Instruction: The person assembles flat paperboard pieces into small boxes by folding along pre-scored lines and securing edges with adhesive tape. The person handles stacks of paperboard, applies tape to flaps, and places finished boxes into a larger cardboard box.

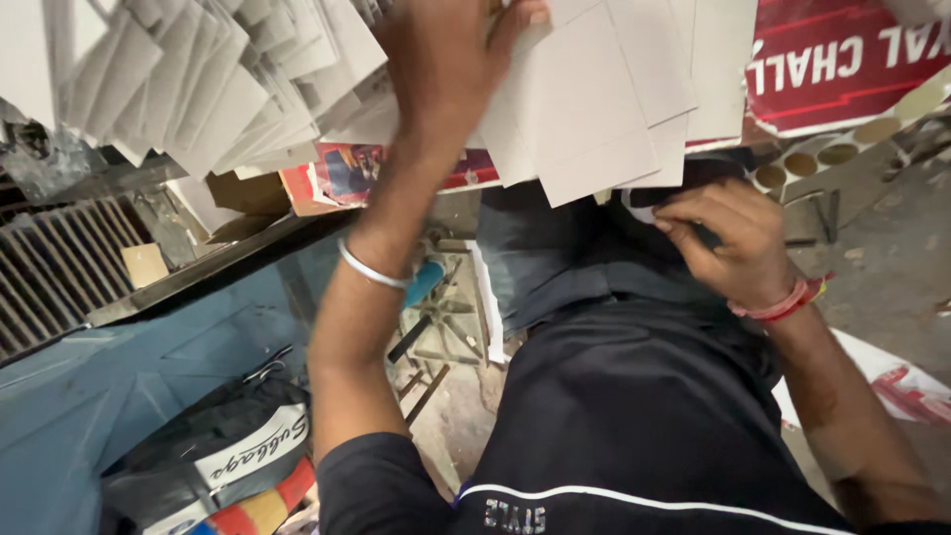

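Left hand [446, 69] reaches up and forward, fingers spread flat on the fanned white cards [594, 109] (the nearer hand); right hand [728, 243] lies below them at the lap, pinching one card's edge [639, 210].

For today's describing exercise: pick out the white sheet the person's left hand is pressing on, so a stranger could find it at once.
Start at the worktop strewn with white card sheets. Follow the left hand, bangle on its wrist, up to the large white sheet under its fingertips. Unlike the fanned stack of narrower sheets further left, it lies flat, overhanging the near edge above the person's lap.
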